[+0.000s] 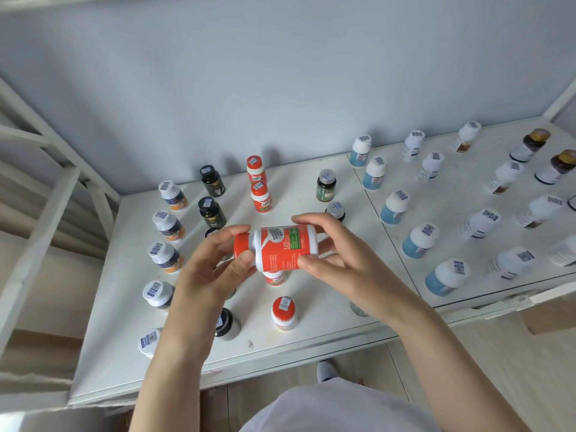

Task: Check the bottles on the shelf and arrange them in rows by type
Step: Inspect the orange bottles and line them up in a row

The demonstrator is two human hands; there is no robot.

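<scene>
Head view. Holds red bottle (277, 247) on its side at frame centre, above the shelf (297, 190), label turned up for checking. Grips cap end with left hand (202, 275), fingers curled round it; grips base end with right hand (339, 260) likewise.

Sorting judged largely done. Lined up front to back by type: white-capped dark bottles (166, 224) at left, black bottles (212, 212) beside them, red-capped bottles (261, 198) at centre, blue bottles (393, 208) and white bottles (480, 224) at right. Remaining, by judgement: standing the held bottle back in the red-capped row, then checking further bottles. Amber bottles (530, 145) at upper right.
</scene>
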